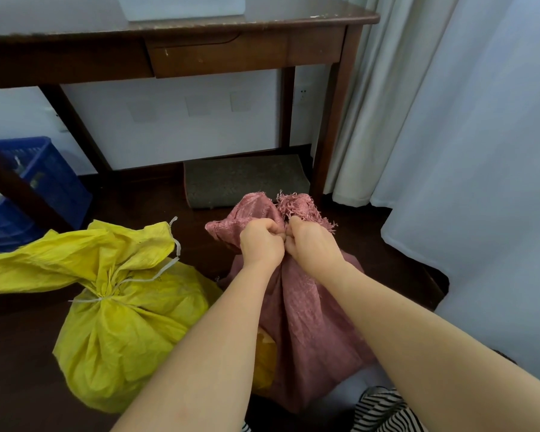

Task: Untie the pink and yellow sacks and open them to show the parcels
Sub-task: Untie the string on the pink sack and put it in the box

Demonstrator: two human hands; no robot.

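The pink woven sack (306,313) stands on the dark floor in front of me, its frayed mouth bunched above my fists. My left hand (260,241) and my right hand (310,241) both grip its gathered neck, knuckles touching; the tie itself is hidden under my fingers. To the left lies the yellow sack (122,332), its neck knotted with a white string (106,296) and its loose top flopped to the left. A yellow patch (264,360) shows between my left forearm and the pink sack. No parcels are visible.
A dark wooden desk (219,54) with a drawer stands ahead against the wall, a grey mat (243,179) under it. A blue plastic crate (35,182) sits at the left. White curtains (449,120) hang at the right, close to the pink sack.
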